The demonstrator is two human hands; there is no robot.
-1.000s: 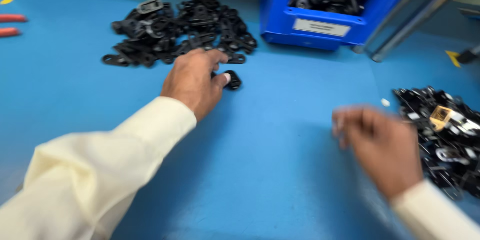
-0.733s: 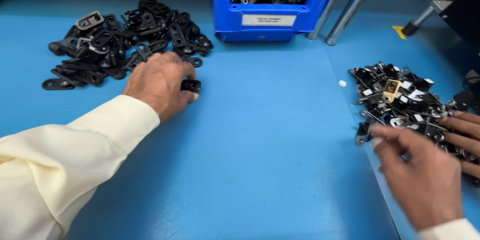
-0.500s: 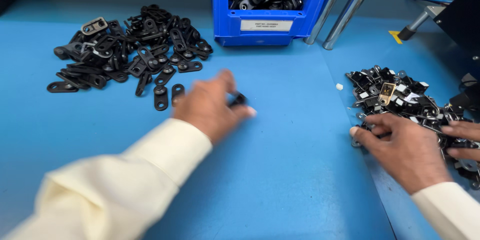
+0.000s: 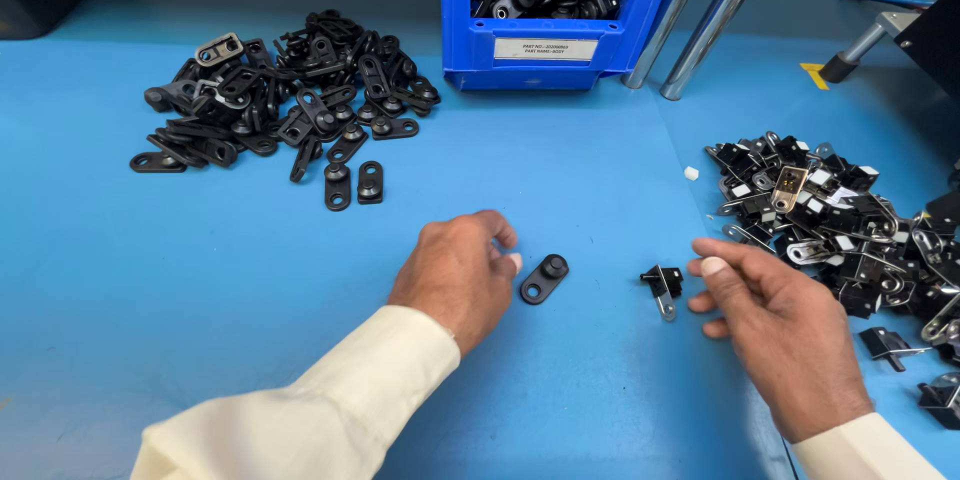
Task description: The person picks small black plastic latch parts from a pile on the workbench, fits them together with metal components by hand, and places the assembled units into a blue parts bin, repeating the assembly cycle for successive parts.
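A black flat plate with a round stud (image 4: 543, 278) lies on the blue table (image 4: 200, 320), just right of my left hand's (image 4: 455, 275) fingertips. That hand rests palm down with loosely curled fingers and holds nothing. A small black clip with a metal tab (image 4: 662, 288) lies a little farther right. My right hand (image 4: 780, 335) hovers beside it, thumb and fingers spread, its thumb tip just short of the clip.
A pile of black stud plates (image 4: 280, 100) lies at the far left, and a heap of black and metal clips (image 4: 840, 210) at the right. A blue bin of parts (image 4: 545, 40) stands at the back, with two metal poles (image 4: 700, 20) beside it.
My left hand came from the left pile to the table's middle, and a stud plate now lies there. My right hand left the clip heap and moved inward, and a clip now lies beside it.
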